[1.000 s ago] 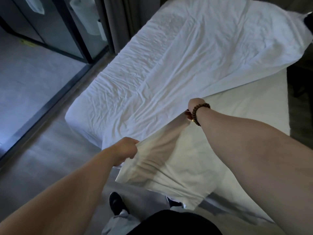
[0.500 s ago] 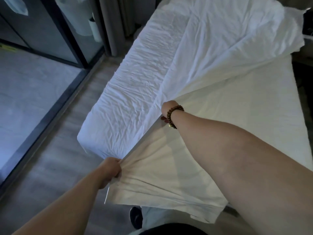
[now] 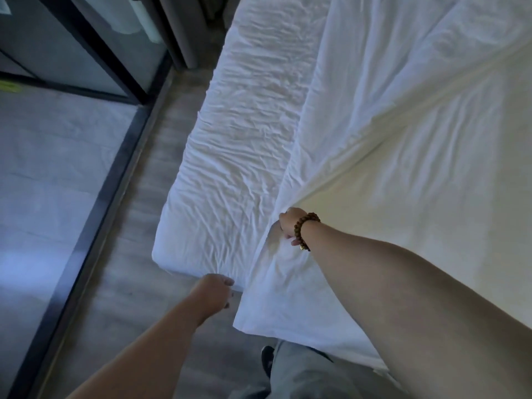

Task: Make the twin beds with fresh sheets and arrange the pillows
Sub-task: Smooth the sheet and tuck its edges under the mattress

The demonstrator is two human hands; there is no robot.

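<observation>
A white top sheet (image 3: pixel 359 156) lies loose across the bed (image 3: pixel 230 168), folded back on a diagonal, and its near edge hangs over the foot. My right hand (image 3: pixel 288 226), with a bead bracelet on the wrist, grips a bunched fold of this sheet near the bed's foot. My left hand (image 3: pixel 216 292) hovers beside the mattress's near left corner with its fingers loosely curled. A thin dark gap separates it from the sheet's hanging edge. The left strip of the bed shows a wrinkled fitted sheet (image 3: pixel 244 116). No pillows are in view.
Wood-look floor (image 3: pixel 149 197) runs along the bed's left side. A dark-framed glass partition (image 3: pixel 95 53) and a dark threshold strip (image 3: pixel 95 226) border it on the left. A grey curtain (image 3: pixel 184 27) hangs near the bed's far left corner. My legs and a shoe (image 3: pixel 267 361) stand at the foot.
The sheet has been drawn left and down over the foot of the bed. My left hand has let go of the sheet's corner, which now hangs free. My right hand keeps its grip.
</observation>
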